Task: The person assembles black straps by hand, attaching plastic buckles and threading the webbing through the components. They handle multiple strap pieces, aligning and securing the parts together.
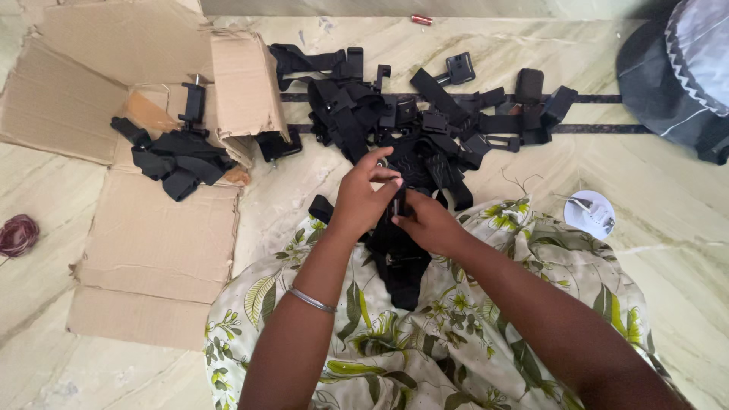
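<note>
1. We see the left hand (363,199) with fingers pinching the top of a black strap harness (399,258) lying on the lap.
2. The right hand (427,222) grasps the same harness from the side.
3. More black straps (425,114) lie on the floor beyond, beside flattened cardboard (152,235).

The harness (399,258) in the lap is matt black woven webbing with dull plastic buckles. The pile of straps (425,114) at twelve o'clock looks the same: cloth bands and matt plastic clips. The flattened box (144,243) at nine o'clock is rough brown cardboard with torn edges. The floor (668,250) is smooth polished stone with a slight sheen. The printed dress (425,349) looks like soft cloth; the bangle (311,301) is shiny metal.
</note>
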